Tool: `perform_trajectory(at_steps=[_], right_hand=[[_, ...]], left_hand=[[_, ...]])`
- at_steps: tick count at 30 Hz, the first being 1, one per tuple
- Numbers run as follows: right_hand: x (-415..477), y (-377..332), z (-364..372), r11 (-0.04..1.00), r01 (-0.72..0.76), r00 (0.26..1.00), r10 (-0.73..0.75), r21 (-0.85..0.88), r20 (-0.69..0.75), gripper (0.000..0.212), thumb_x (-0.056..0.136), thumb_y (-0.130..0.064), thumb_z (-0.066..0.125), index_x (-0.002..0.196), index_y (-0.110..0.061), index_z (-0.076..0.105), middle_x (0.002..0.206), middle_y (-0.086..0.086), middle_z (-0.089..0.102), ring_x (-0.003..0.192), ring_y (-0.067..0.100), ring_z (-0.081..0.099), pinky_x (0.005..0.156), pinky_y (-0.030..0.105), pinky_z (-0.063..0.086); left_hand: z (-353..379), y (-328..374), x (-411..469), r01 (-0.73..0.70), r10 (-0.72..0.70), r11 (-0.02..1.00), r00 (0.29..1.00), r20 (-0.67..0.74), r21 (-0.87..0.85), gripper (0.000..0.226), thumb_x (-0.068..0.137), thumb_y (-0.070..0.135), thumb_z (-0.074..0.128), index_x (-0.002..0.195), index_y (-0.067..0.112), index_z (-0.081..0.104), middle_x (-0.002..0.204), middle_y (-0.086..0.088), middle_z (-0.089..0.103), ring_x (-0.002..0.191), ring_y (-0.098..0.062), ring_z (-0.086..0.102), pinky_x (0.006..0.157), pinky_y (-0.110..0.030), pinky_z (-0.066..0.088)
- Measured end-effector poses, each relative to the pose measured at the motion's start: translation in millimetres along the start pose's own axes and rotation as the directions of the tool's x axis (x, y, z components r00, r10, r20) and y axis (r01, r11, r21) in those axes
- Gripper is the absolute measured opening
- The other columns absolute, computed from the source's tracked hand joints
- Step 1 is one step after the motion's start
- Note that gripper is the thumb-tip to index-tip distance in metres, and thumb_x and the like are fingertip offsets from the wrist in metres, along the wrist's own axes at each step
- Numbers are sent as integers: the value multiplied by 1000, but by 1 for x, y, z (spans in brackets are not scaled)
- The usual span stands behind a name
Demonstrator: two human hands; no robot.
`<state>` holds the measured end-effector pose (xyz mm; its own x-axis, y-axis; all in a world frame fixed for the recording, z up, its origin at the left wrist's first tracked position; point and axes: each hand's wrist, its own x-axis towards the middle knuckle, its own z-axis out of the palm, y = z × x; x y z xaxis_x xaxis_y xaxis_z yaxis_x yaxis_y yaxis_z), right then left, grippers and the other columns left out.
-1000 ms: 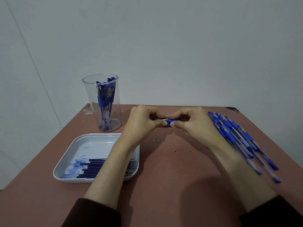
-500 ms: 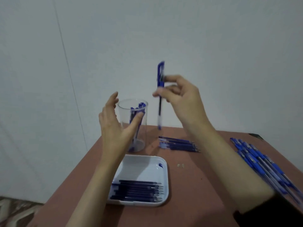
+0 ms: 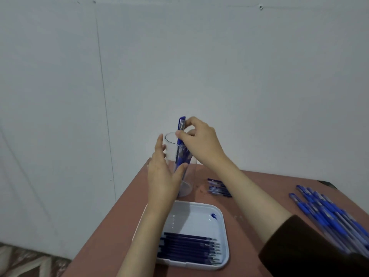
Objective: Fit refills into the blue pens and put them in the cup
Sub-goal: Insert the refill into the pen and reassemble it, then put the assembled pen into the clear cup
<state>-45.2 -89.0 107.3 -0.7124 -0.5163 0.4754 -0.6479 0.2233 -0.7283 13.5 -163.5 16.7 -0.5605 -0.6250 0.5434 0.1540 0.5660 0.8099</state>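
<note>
A clear plastic cup (image 3: 186,189) stands at the table's far left corner with several blue pens inside. My left hand (image 3: 162,176) holds the cup from the left, thumb across its front and fingers along its far side. My right hand (image 3: 201,145) pinches a blue pen (image 3: 182,122) near its cap. The pen is upright and its lower half is inside the cup. Dark blue refills (image 3: 189,246) lie in a row in the near part of a white tray (image 3: 199,213).
A pile of blue pens (image 3: 329,216) lies on the right side of the red-brown table (image 3: 245,204). A small group of pens or refills (image 3: 218,187) lies just right of the cup. The table's left edge drops to a patterned floor; a grey wall stands behind.
The pen went from held between both hands over the table, to raised upright, to lowered into the cup. My left hand closed round the cup. My view swung left.
</note>
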Motion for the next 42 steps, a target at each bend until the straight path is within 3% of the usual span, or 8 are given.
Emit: perform_trajectory(at_steps=[7, 12, 19, 23, 29, 34, 37, 42], right_hand=[[-3, 5, 4, 972, 51, 992, -22, -228, 128, 43, 94, -29, 53, 72, 2, 71, 56, 3, 53, 85, 18, 44, 59, 13, 30], [-1, 4, 0, 968, 66, 986, -26, -243, 162, 32, 94, -31, 55, 81, -10, 75, 70, -8, 53, 102, 13, 43, 62, 9, 29], [-5, 7, -7, 958, 132, 985, -98, -255, 141, 22, 93, -26, 57, 102, -14, 73, 94, -3, 59, 90, 5, 46, 65, 2, 33], [-19, 19, -27, 945, 166, 986, -161, -280, 41, 25, 94, -26, 56, 115, -20, 66, 118, -1, 58, 120, 11, 40, 81, 11, 23], [-62, 55, -78, 960, -46, 998, 33, -275, -53, 19, 90, -24, 59, 105, -23, 71, 104, -4, 61, 106, 11, 52, 91, 24, 39], [-95, 99, -133, 879, -275, 961, 248, -389, -119, 15, 88, -18, 61, 97, -18, 73, 81, -5, 65, 83, 10, 60, 68, 15, 41], [-111, 128, -166, 778, -403, 914, 366, -482, -174, 12, 85, -16, 60, 89, -18, 72, 77, -6, 64, 86, 17, 62, 75, 26, 48], [-132, 152, -192, 597, -508, 845, 486, -622, -224, 21, 86, -25, 58, 88, -6, 69, 93, 9, 64, 91, 30, 61, 73, 35, 49]], left_hand=[[1, -2, 1, 3, -3, 1000, 1000, -1, -26, 91, 79, 21, 74, 148, 34, 17, 138, 4, 47, 124, -22, 46, 98, -47, 45], [1, -3, 2, -5, 5, 1000, 1000, -8, -16, 90, 79, 19, 74, 148, 34, 17, 139, 2, 47, 124, -22, 46, 98, -47, 45], [0, 1, -1, -21, 21, 1000, 1000, -12, 18, 88, 80, 15, 72, 148, 30, 19, 142, -2, 44, 126, -25, 43, 103, -47, 40], [-1, 13, -12, -186, 202, 968, 976, -83, 166, 73, 84, 12, 62, 147, 20, 26, 149, -9, 33, 133, -26, 31, 109, -35, 27], [22, 46, -41, -498, 529, 826, 846, -58, 266, 55, 74, 3, 53, 128, 12, 53, 131, -10, 50, 118, -25, 42, 103, -25, 29], [77, 62, -70, -543, 526, 836, 833, 169, 74, 33, 79, 14, 45, 104, 14, 68, 115, -5, 59, 107, -19, 50, 89, -17, 36], [100, 65, -80, -536, 516, 844, 821, 245, 19, 29, 80, 16, 43, 93, 15, 70, 111, -2, 60, 100, -14, 50, 75, -20, 41], [116, 66, -86, -537, 518, 843, 813, 265, -1, 31, 82, 18, 42, 89, 12, 71, 103, -1, 63, 95, -12, 51, 74, -18, 41]])
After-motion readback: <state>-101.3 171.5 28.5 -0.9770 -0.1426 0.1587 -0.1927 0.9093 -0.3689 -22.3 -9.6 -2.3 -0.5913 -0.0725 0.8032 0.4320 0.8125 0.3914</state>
